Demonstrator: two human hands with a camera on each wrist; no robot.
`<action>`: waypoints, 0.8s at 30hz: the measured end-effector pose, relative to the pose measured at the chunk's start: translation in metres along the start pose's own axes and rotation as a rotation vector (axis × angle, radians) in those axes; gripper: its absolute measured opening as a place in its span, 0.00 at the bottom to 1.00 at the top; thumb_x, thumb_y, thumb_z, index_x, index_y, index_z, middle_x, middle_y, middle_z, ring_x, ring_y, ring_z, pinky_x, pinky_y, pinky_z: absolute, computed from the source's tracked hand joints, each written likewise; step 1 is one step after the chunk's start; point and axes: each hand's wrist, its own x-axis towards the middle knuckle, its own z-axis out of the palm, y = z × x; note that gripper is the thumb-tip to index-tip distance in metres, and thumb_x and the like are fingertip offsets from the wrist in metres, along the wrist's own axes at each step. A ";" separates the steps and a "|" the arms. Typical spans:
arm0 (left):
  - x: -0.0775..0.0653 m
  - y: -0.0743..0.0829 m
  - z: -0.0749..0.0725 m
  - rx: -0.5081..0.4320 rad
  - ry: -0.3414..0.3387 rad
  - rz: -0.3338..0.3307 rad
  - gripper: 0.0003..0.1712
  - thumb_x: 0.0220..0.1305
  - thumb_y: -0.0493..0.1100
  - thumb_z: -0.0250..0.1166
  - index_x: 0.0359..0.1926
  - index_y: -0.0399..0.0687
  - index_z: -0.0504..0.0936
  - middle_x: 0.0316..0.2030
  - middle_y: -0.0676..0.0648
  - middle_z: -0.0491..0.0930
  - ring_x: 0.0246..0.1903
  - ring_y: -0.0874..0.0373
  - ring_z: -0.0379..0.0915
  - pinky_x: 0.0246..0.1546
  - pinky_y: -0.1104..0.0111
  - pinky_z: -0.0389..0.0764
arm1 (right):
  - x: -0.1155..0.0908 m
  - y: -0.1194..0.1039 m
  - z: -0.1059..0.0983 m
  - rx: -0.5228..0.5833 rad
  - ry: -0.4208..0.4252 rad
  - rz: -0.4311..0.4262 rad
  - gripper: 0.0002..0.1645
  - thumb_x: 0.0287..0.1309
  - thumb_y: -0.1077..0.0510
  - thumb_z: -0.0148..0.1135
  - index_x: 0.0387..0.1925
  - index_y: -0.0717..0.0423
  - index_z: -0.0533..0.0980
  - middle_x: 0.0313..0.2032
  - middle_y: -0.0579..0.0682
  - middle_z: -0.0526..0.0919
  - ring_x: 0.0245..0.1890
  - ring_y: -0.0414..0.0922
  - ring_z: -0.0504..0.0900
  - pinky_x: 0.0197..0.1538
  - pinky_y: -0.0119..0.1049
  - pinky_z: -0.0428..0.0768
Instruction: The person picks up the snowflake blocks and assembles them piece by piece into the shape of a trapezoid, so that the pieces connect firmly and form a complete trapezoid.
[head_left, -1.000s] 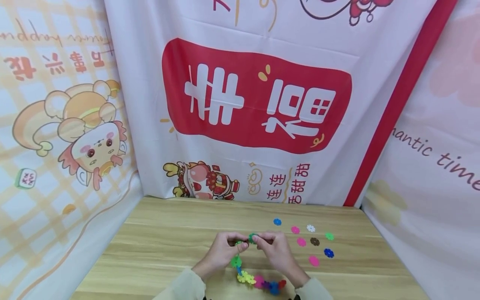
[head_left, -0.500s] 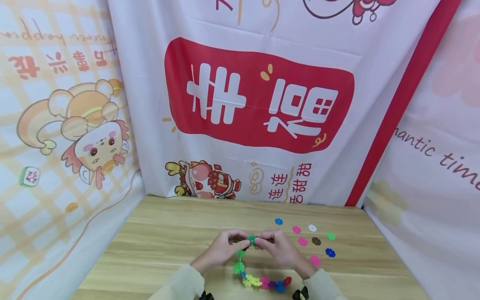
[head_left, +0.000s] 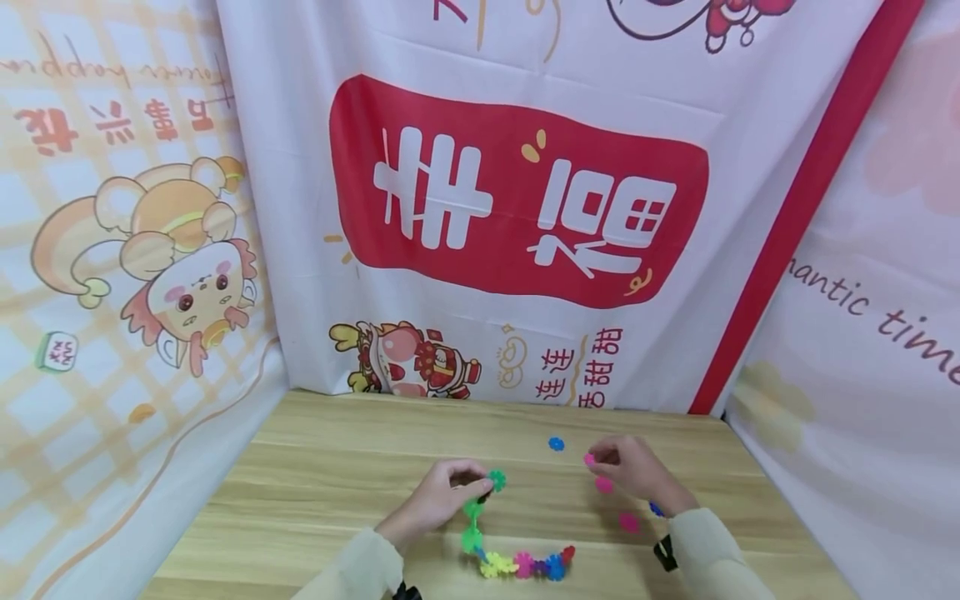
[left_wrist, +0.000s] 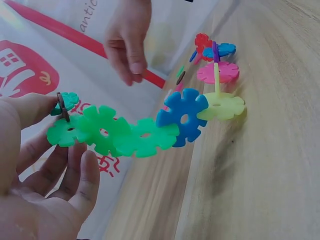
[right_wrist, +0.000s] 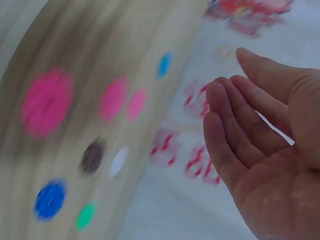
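Observation:
A chain of interlocked plastic snowflake discs runs from a red disc through blue, purple, pink, yellow, blue and green discs. At its upper end are a brown disc and a darker green disc. My left hand pinches this end, partly hiding it, while the rest curves over the table. My right hand is above the loose discs, fingertips by a pink disc. Nothing shows between its fingers in the right wrist view.
On the wooden table lie more loose discs: light blue, pink, another pink and dark blue. Brown, white and green ones show in the right wrist view. Printed cloth hangs behind.
My right hand has left the dark green disc at the chain's end and moved right, over the loose discs. My left hand still holds the chain in about the same place.

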 end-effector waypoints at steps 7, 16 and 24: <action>-0.001 -0.004 -0.002 0.035 0.029 0.009 0.14 0.71 0.52 0.71 0.48 0.49 0.88 0.44 0.48 0.88 0.44 0.57 0.82 0.45 0.71 0.84 | -0.008 0.042 0.019 -0.092 0.006 0.035 0.10 0.63 0.66 0.73 0.45 0.61 0.87 0.38 0.50 0.89 0.37 0.41 0.83 0.41 0.37 0.87; -0.001 -0.008 -0.005 0.018 0.047 -0.005 0.14 0.69 0.52 0.72 0.48 0.50 0.88 0.43 0.49 0.88 0.42 0.57 0.82 0.42 0.71 0.85 | -0.009 0.055 0.039 -0.120 0.046 0.001 0.08 0.60 0.68 0.74 0.42 0.61 0.87 0.35 0.49 0.87 0.34 0.38 0.82 0.38 0.32 0.86; -0.002 -0.001 -0.005 0.004 0.055 -0.011 0.14 0.70 0.51 0.72 0.48 0.47 0.88 0.43 0.47 0.88 0.42 0.56 0.80 0.41 0.72 0.83 | -0.002 0.058 0.034 -0.097 0.019 0.132 0.04 0.59 0.64 0.77 0.36 0.56 0.87 0.31 0.45 0.87 0.34 0.40 0.82 0.40 0.35 0.87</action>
